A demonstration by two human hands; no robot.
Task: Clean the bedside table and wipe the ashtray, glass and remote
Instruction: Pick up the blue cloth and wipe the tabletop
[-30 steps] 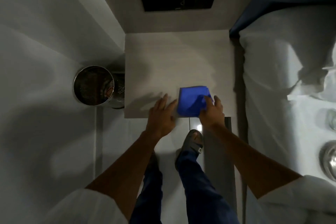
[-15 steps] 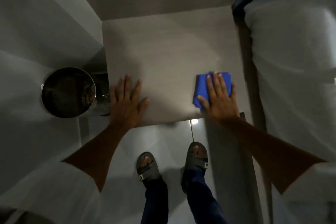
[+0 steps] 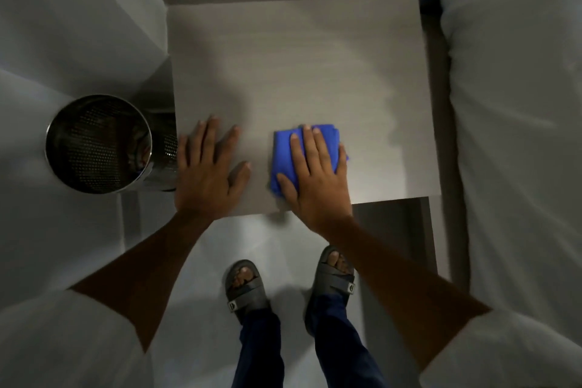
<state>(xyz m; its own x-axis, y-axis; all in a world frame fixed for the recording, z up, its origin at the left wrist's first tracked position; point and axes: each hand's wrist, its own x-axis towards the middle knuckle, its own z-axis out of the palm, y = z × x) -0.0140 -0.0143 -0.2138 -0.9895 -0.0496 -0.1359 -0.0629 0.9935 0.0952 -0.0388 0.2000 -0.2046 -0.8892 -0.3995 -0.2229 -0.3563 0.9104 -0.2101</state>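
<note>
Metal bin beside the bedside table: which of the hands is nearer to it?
Left. The left hand lies flat on the table's near left corner, right beside the metal bin. The right hand presses the blue cloth further right, away from the bin.

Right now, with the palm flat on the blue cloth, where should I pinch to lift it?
Judging by the overhang, pinch the blue cloth at its bare left edge, coming from the left: the right hand covers the rest, and that folded edge looks thick.
</note>
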